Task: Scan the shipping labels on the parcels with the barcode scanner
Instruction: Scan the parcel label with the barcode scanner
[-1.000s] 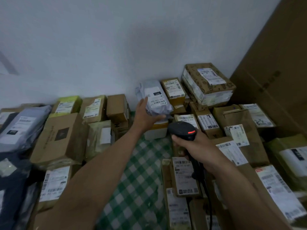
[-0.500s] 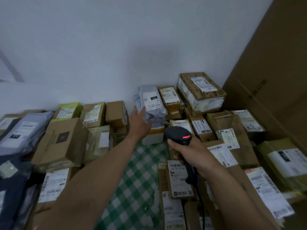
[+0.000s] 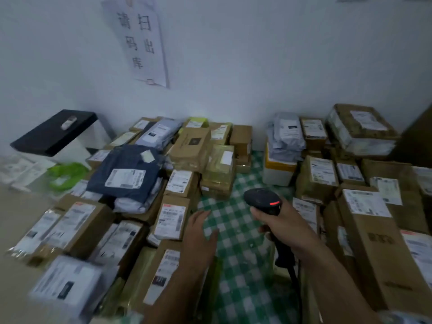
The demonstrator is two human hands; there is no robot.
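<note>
Since the earlier frame the left hand has let go of the grey poly mailer. The mailer now lies on top of further grey mailers on a white box by the wall, well apart from both hands. We find the left hand with fingers straight and spread, holding nothing, above the green checked cloth and just beside a cardboard box whose shipping label faces up. The right hand wraps its fingers round the handle of the barcode scanner, and we note a red light on the scanner head. Labelled parcels are stacked on both sides of the cloth. The view has also swung left: a paper notice on the wall and a black-topped stand are now in frame
</note>
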